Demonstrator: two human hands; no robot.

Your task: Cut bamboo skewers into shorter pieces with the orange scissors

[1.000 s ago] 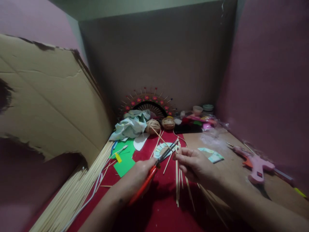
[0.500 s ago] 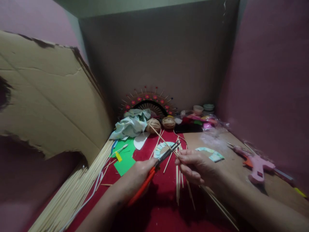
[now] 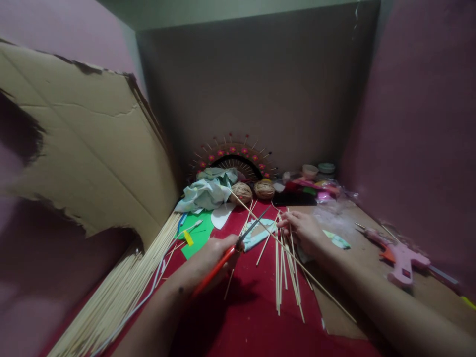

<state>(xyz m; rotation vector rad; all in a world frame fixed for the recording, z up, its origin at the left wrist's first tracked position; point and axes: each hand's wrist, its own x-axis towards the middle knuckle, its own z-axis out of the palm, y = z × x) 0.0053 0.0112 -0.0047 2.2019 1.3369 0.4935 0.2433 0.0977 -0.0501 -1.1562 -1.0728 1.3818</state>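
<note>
My left hand (image 3: 219, 253) grips a pair of scissors (image 3: 213, 275) by the orange handles, the dark blades pointing up and away. A long thin bamboo stick (image 3: 316, 280) slants across the workspace and passes by the blades; whether it touches them I cannot tell. At the upper ends of a loose bunch of shorter sticks (image 3: 278, 277), my right hand (image 3: 303, 228) has its fingers curled in around thin stick ends. Just beyond the scissors is a curved piece covered in pale patterned cloth (image 3: 256, 240), partly hidden. A similar cloth-covered piece (image 3: 336, 240) lies right of my right hand.
A pile of long sticks (image 3: 111, 297) runs along the left, beside torn cardboard (image 3: 92, 144). Twine balls (image 3: 241, 193), crumpled cloth (image 3: 206, 193) and a flower-decorated fan shape (image 3: 232, 151) are at the back. A pink glue gun (image 3: 403, 263) rests on the right-hand board (image 3: 357, 292).
My right hand has left the scissor blades and moved to the short sticks. The long stick now lies below that hand. The curved cloth-covered piece has shifted. The view has turned slightly left.
</note>
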